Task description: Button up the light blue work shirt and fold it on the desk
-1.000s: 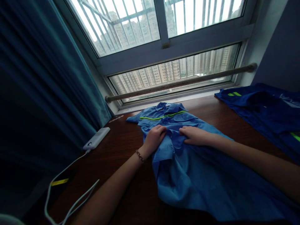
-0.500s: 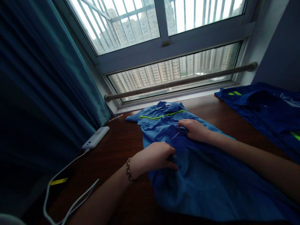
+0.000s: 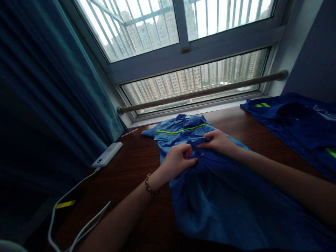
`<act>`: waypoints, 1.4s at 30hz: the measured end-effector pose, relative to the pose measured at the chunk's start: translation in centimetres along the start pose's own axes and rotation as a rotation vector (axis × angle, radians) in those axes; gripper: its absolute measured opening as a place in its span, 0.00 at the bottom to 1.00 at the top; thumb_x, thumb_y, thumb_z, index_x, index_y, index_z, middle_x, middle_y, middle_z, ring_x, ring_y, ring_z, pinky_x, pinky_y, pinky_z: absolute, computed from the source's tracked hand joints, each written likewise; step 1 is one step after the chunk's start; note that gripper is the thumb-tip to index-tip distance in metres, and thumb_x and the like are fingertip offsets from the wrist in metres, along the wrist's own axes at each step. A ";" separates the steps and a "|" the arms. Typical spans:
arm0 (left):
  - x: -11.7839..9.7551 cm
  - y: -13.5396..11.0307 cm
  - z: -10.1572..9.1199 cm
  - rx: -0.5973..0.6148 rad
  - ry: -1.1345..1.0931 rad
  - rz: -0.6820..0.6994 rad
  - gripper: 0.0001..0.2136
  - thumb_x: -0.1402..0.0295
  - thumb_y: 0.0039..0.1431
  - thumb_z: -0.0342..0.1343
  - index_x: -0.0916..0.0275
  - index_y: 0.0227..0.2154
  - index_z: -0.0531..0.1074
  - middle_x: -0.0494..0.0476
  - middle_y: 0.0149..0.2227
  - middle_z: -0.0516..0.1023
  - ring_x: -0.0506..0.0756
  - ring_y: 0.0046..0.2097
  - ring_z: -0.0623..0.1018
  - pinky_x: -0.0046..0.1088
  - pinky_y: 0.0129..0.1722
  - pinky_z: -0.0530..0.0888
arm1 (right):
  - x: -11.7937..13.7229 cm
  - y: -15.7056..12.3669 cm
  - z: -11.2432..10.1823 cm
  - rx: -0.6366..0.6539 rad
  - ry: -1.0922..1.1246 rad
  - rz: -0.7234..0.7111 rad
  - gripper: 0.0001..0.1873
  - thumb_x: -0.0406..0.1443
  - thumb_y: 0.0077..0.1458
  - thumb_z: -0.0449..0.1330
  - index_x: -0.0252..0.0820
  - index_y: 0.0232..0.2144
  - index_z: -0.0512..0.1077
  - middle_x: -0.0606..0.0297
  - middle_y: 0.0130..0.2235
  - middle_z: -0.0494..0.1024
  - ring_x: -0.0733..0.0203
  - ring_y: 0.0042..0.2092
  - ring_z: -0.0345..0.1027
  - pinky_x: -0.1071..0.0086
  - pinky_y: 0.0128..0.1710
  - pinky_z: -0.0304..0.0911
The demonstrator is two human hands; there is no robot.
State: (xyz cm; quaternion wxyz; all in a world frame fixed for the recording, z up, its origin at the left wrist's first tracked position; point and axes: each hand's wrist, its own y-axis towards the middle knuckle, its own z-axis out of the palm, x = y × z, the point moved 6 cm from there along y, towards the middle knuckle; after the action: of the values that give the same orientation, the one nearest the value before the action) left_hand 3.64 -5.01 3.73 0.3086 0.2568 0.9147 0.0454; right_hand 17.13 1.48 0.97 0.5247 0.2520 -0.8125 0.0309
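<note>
A light-blue work shirt (image 3: pixel 173 138) with a collar and a yellow-green chest stripe lies collar-end toward the window. Over its lower part, darker blue cloth (image 3: pixel 223 196) spreads toward me; I cannot tell whether it is a separate garment. My left hand (image 3: pixel 178 159) pinches this cloth near a raised edge, thumb and curled fingers close together. Close beside it, my right hand (image 3: pixel 217 141) grips the same edge between thumb and fingers. A small pale spot, perhaps a button, shows just below the right fingertips.
The garments lie on a dark wooden surface (image 3: pixel 136 164) below a barred window. At right lies another blue garment (image 3: pixel 294 119) with yellow-green marks. A white power bank (image 3: pixel 107 154) with a white cable (image 3: pixel 76 190) sits at left by a blue curtain (image 3: pixel 86 105).
My left hand has moved up and away from me, close to my right hand. The cloth edge between them is now raised, and my right fingers have shifted slightly along it.
</note>
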 end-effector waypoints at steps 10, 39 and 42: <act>-1.9 -0.4 -2.4 -0.287 -0.245 0.196 0.11 0.71 0.49 0.59 0.64 0.20 0.60 0.54 0.33 0.68 0.52 0.36 0.69 0.29 0.37 0.67 | 2.1 -1.6 0.7 0.047 0.592 0.228 0.15 0.36 0.35 0.67 0.35 0.29 0.72 0.65 0.25 0.72 0.69 0.23 0.63 0.75 0.22 0.59; -0.8 -0.7 -1.1 -0.221 -0.018 0.104 0.15 0.59 0.44 0.62 0.63 0.21 0.63 0.46 0.20 0.65 0.47 0.23 0.65 0.22 0.22 0.61 | 4.1 -2.7 0.8 0.095 0.474 0.124 0.12 0.38 0.41 0.63 0.33 0.27 0.73 0.67 0.22 0.70 0.71 0.23 0.59 0.76 0.21 0.52; -0.8 -0.8 -1.1 -0.231 0.134 0.139 0.15 0.57 0.48 0.59 0.64 0.21 0.64 0.47 0.19 0.66 0.48 0.22 0.66 0.23 0.22 0.60 | 4.4 -2.7 0.8 0.098 0.502 0.132 0.14 0.41 0.45 0.60 0.33 0.25 0.73 0.65 0.23 0.70 0.72 0.23 0.59 0.76 0.22 0.54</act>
State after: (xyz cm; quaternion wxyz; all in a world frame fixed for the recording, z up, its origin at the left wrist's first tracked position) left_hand 3.17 -6.03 4.87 0.2704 0.2786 0.9021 0.1885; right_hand 16.25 -2.78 3.84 0.6938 0.2080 -0.6693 0.1657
